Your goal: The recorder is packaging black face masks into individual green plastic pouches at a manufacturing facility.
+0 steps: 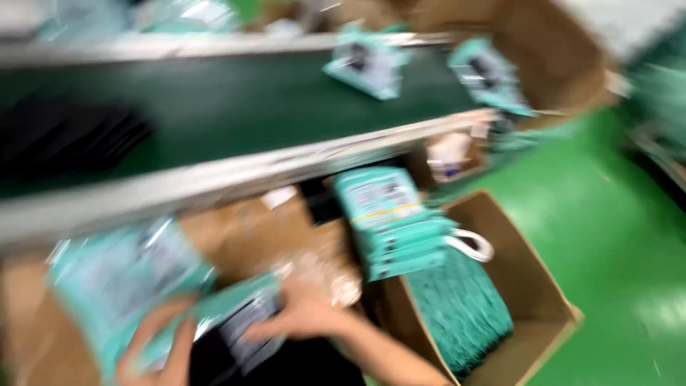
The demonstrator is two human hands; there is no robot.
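Observation:
The picture is badly blurred by motion. My left hand [158,350], at the bottom left, grips a sheaf of teal plastic packets [121,275]. My right hand [304,314] lies on another teal packet with a dark insert [243,314] just right of it; whether the fingers close on it I cannot make out. A banded stack of teal packets [389,218] rests on the near edge of an open cardboard box [525,286] filled with packets standing on edge.
A dark green conveyor belt [236,107] with a grey metal rail crosses the upper half, carrying two loose teal packets [368,61]. A larger cardboard box [550,57] stands at its far right end. Bright green floor [614,229] lies to the right.

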